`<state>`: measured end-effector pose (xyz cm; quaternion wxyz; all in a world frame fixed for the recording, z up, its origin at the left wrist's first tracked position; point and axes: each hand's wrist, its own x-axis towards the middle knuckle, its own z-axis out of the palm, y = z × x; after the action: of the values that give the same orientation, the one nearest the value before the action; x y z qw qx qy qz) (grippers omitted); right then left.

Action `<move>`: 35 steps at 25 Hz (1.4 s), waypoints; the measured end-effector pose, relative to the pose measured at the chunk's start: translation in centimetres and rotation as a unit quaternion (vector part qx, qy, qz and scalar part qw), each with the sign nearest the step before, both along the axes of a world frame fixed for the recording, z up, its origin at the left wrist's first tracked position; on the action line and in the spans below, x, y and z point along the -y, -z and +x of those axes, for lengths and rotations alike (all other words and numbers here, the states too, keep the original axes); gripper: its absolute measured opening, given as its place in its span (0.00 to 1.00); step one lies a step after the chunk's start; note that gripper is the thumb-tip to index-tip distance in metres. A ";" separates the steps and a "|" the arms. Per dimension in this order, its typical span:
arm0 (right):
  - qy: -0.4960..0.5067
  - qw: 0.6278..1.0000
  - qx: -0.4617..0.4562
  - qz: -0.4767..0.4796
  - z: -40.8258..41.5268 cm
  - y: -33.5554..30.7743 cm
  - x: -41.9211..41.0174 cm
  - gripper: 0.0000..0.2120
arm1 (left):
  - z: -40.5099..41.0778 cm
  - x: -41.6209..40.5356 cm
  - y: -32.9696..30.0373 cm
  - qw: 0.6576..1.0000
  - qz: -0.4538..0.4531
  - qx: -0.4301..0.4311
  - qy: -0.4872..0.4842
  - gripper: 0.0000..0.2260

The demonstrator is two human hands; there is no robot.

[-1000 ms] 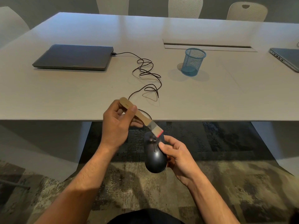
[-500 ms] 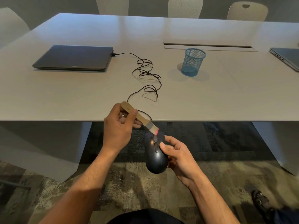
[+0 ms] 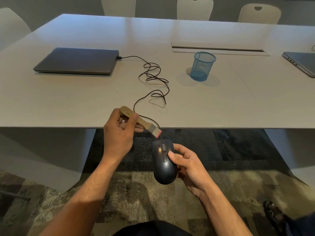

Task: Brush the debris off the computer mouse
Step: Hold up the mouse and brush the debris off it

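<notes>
A black wired computer mouse (image 3: 163, 165) is held in the air below the table's front edge, gripped from the right by my right hand (image 3: 189, 166) with the thumb on its top. My left hand (image 3: 119, 133) is closed around the wooden handle of a small brush (image 3: 141, 122). The brush's pink-tipped bristles hover just above the front end of the mouse, a small gap apart. The mouse's black cable (image 3: 153, 77) runs up over the table edge in loose loops to a closed dark laptop (image 3: 76, 61).
A blue mesh pen cup (image 3: 202, 66) stands on the white table (image 3: 221, 103), right of the cable. A second laptop (image 3: 301, 63) lies at the far right edge. White chairs line the far side. Someone's foot (image 3: 274, 213) shows on the carpet at lower right.
The brush has drawn up and back off the mouse's front, so its bristles are now clear of the buttons. The mouse has shifted slightly lower and right in my right hand.
</notes>
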<state>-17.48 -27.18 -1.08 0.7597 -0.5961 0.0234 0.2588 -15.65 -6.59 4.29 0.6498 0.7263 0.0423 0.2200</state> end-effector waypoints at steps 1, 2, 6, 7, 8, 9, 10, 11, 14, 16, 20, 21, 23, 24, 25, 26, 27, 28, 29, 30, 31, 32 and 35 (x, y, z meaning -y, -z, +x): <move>0.002 1.000 0.000 0.000 0.0 -0.1 0.0 0.16 | -0.1 0.0 -0.2 0.999 -0.021 0.007 0.025 0.03; 0.004 1.000 -0.001 0.001 0.1 -0.1 0.0 0.16 | -0.3 0.3 -0.3 0.998 -0.028 0.009 0.056 0.03; 0.004 1.000 -0.002 0.002 0.0 0.0 0.1 0.16 | -0.4 0.6 -0.4 0.998 0.034 -0.005 0.047 0.03; 0.008 1.000 -0.003 0.004 0.0 0.0 0.2 0.16 | -0.5 0.4 -0.6 0.999 0.030 0.001 0.040 0.03; 0.014 1.000 -0.004 0.007 0.1 0.0 0.2 0.17 | -0.5 0.2 -0.7 0.999 0.012 0.010 0.048 0.03; 0.022 1.000 -0.006 0.010 0.1 0.1 0.3 0.16 | -0.7 0.1 -0.9 0.997 -0.019 0.013 0.071 0.03; 0.030 0.999 -0.008 0.013 0.2 0.1 0.3 0.16 | -0.9 0.1 -0.9 0.994 -0.044 0.010 0.098 0.03; 0.037 0.999 -0.009 0.014 0.3 0.2 0.3 0.16 | -1.0 0.2 -0.8 0.992 -0.049 0.003 0.115 0.03; 0.048 0.999 -0.008 0.004 0.5 0.4 0.4 0.15 | -1.0 0.0 -0.1 0.997 -0.027 -0.021 0.065 0.03; 0.049 0.999 -0.009 0.005 0.5 0.3 0.5 0.15 | -0.7 -0.8 -0.1 0.998 -0.049 -0.018 0.020 0.04; 0.054 0.998 -0.019 0.024 0.7 0.2 0.3 0.16 | -1.3 -0.8 -0.2 0.988 -0.102 -0.028 0.110 0.05; 0.052 0.998 -0.021 0.026 0.8 0.1 0.3 0.16 | -1.5 -0.4 0.0 0.986 -0.098 -0.035 0.130 0.06; 0.049 0.998 -0.020 0.028 0.8 0.1 0.3 0.16 | -1.3 -0.2 0.3 0.991 -0.085 -0.037 0.098 0.05; 0.049 0.998 -0.020 0.030 0.7 0.0 0.3 0.16 | -1.0 -0.5 0.4 0.995 -0.080 -0.034 0.057 0.04; 0.051 0.998 -0.021 0.033 0.7 0.0 0.3 0.16 | -0.9 -0.8 0.3 0.996 -0.079 -0.031 0.023 0.03; 0.053 0.998 -0.021 0.037 0.6 -0.1 0.4 0.16 | -0.9 -1.2 0.2 0.996 -0.082 -0.026 0.011 0.03; 0.056 0.997 -0.020 0.039 0.6 -0.1 0.4 0.15 | -1.1 -1.3 0.0 0.995 -0.087 -0.023 0.029 0.04; 0.058 0.997 -0.018 0.040 0.7 -0.2 0.5 0.15 | -1.4 -1.3 -0.1 0.993 -0.091 -0.023 0.070 0.04; 0.059 0.997 -0.017 0.040 0.7 -0.3 0.5 0.15 | -1.9 -1.2 -0.2 0.989 -0.090 -0.027 0.118 0.05; 0.061 0.997 -0.018 0.041 0.8 -0.3 0.5 0.15 | -2.4 -1.1 -0.3 0.983 -0.081 -0.033 0.161 0.05; 0.063 0.997 -0.018 0.042 0.9 -0.4 0.4 0.16 | -2.7 -1.0 -0.3 0.977 -0.071 -0.040 0.199 0.06; 0.066 0.997 -0.020 0.043 1.0 -0.5 0.5 0.17 | -3.0 -1.1 -0.2 0.971 -0.062 -0.044 0.229 0.06; 0.071 0.996 -0.026 0.049 1.1 -0.7 0.6 0.16 | -2.9 -1.5 -0.2 0.965 -0.043 -0.054 0.253 0.06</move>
<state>-16.36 -27.80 -0.42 0.8037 -0.5480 0.0723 0.2202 -18.58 -5.08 4.49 0.7119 0.6954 -0.0978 0.0070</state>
